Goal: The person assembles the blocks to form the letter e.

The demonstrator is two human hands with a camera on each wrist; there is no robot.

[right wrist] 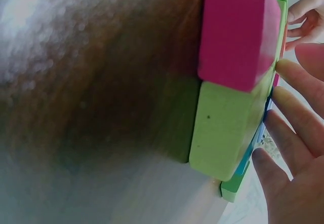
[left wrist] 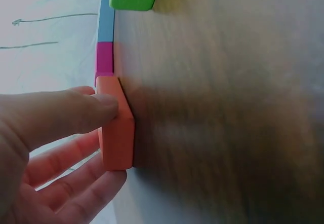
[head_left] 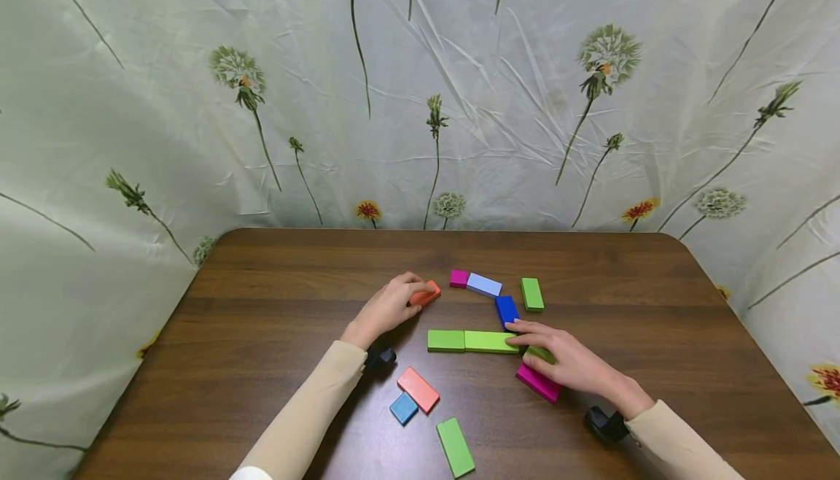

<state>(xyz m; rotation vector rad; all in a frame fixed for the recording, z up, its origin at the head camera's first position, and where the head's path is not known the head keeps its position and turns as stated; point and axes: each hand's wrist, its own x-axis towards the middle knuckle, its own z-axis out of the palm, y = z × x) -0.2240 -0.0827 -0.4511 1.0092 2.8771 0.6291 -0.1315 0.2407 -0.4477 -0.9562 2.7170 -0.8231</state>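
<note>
With thumb and fingertips, my left hand [head_left: 387, 308] [left wrist: 55, 148] pinches an orange block [head_left: 426, 295] [left wrist: 119, 138] lying on the table. A small magenta block [head_left: 459, 279] [left wrist: 105, 57] lies to its right, touching a light blue block [head_left: 484, 285]; a dark blue block [head_left: 507, 311] follows. My right hand [head_left: 574, 363] [right wrist: 298, 127] has its fingers spread over the right end of a green row [head_left: 446, 341], fingertips at the dark blue block and a green block. Below it, partly under the hand, lie another green block [head_left: 541, 354] [right wrist: 223, 133] and a long magenta block [head_left: 538, 384] [right wrist: 238, 36].
One green block [head_left: 532, 295] lies behind the right hand. Nearer the front are a salmon block [head_left: 418, 389], a small blue block [head_left: 403, 408] touching it, and a green block [head_left: 456, 448]. A flowered cloth [head_left: 394, 137] hangs behind the wooden table [head_left: 275, 276].
</note>
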